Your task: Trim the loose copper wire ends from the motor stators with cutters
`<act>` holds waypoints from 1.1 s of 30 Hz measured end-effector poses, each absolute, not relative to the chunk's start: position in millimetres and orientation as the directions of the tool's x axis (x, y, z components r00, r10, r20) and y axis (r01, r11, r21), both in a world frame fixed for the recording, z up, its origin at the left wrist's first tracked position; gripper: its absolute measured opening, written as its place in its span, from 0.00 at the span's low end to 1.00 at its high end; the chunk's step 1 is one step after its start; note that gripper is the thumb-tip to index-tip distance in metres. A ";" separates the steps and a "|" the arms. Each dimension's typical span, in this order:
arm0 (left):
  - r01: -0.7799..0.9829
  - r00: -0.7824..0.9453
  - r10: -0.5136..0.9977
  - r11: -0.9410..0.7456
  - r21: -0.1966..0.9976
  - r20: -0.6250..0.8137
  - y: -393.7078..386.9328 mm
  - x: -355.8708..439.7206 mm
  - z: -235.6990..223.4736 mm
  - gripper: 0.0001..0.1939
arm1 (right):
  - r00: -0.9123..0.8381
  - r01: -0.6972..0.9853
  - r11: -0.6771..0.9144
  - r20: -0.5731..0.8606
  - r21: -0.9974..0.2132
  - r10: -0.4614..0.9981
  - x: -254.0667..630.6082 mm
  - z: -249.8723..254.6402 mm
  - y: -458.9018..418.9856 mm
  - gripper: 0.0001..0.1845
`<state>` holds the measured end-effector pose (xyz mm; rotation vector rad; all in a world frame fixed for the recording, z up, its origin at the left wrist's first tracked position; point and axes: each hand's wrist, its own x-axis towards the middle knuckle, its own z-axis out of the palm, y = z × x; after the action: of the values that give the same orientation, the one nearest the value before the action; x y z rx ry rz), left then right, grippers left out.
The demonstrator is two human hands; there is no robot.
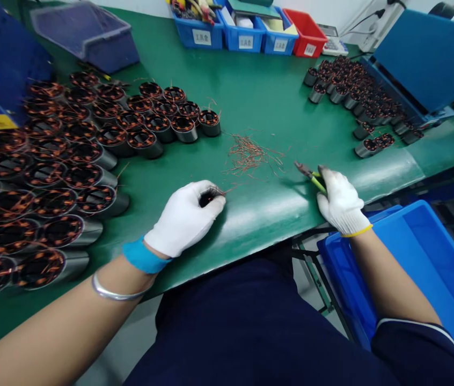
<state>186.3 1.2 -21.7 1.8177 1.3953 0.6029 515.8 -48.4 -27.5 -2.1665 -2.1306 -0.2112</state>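
In a white glove, my left hand [190,214] is closed around a copper-wound motor stator [207,197], mostly hidden by the fingers; a thin wire end sticks out to the right. My right hand [337,198], also gloved, grips cutting pliers [314,179] by their yellow-green handles, jaws pointing left over the table. Between the hands, a little farther back, lies a loose heap of copper wire offcuts [251,155]. Many stators with loose wire ends [102,201] stand upright in rows to the left of my left hand.
More stators [366,147] crowd the right side beside a blue machine [428,59]. Along the back stand blue tool boxes [200,38], a red box [307,32] and a calculator [335,45]. A purple-blue bin [110,51] sits at back left. Below the right table edge are blue crates [416,257].
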 end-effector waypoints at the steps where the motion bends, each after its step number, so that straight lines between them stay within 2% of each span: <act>1: 0.586 0.295 0.953 -0.120 0.801 -0.073 1.7 186.7 -23.3 0.09 | 0.020 0.997 -0.005 0.196 -0.077 0.980 513.9 -27.8 -47.7 0.37; 3: 0.560 0.293 0.954 -0.114 0.820 -0.068 2.5 187.1 -26.2 0.09 | 0.053 0.933 0.013 0.172 -0.360 0.984 501.1 -21.9 -48.7 0.38; 4: 0.546 0.292 0.954 -0.108 0.831 -0.068 2.8 187.3 -27.4 0.08 | 0.044 0.844 0.017 0.100 -0.536 0.994 490.4 -16.7 -50.1 0.38; 6: 0.515 0.290 0.954 -0.093 0.852 -0.071 3.2 187.4 -29.4 0.08 | -0.099 0.518 -0.068 -0.138 -0.853 0.986 463.8 -5.4 -54.0 0.37; 7: 0.499 0.289 0.955 -0.085 0.862 -0.073 3.4 187.5 -30.1 0.08 | -0.209 0.326 -0.185 -0.262 -0.927 0.942 450.2 -0.5 -55.7 0.36; 9: 0.466 0.290 0.954 -0.069 0.882 -0.078 3.5 187.8 -31.0 0.08 | -0.408 0.079 -0.452 -0.443 -0.888 0.798 427.4 5.9 -57.7 0.34; 11: 0.435 0.296 0.951 -0.056 0.899 -0.084 3.7 188.0 -31.7 0.09 | -0.514 0.027 -0.617 -0.541 -0.786 0.666 414.3 8.3 -57.7 0.31; 13: 0.414 0.304 0.949 -0.056 0.909 -0.080 4.1 188.0 -32.2 0.09 | -0.550 0.055 -0.667 -0.580 -0.743 0.601 410.5 8.9 -56.6 0.30; 22: 0.407 0.360 0.930 -0.086 0.909 -0.073 5.1 186.5 -29.3 0.11 | -0.567 0.253 -0.548 -0.581 -0.797 0.583 410.2 11.9 -50.8 0.32; 28: 0.468 0.385 0.920 -0.122 0.875 -0.078 7.1 187.0 -26.2 0.12 | -0.508 0.312 -0.502 -0.588 -0.806 0.629 404.4 11.7 -50.0 0.24; 31: 0.614 0.375 0.926 -0.214 0.760 -0.042 5.0 186.1 -18.3 0.17 | -0.487 0.426 -0.422 -0.596 -0.800 0.638 405.9 16.3 -49.5 0.22; 33: 0.775 0.341 0.940 -0.270 0.571 -0.019 2.5 183.2 -11.0 0.29 | -0.418 0.608 -0.280 -0.599 -0.743 0.683 409.3 22.0 -50.8 0.23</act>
<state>183.2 2.5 -11.0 2.1221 1.4966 0.4471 409.3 -50.8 22.0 -1.6587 -1.8451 1.8211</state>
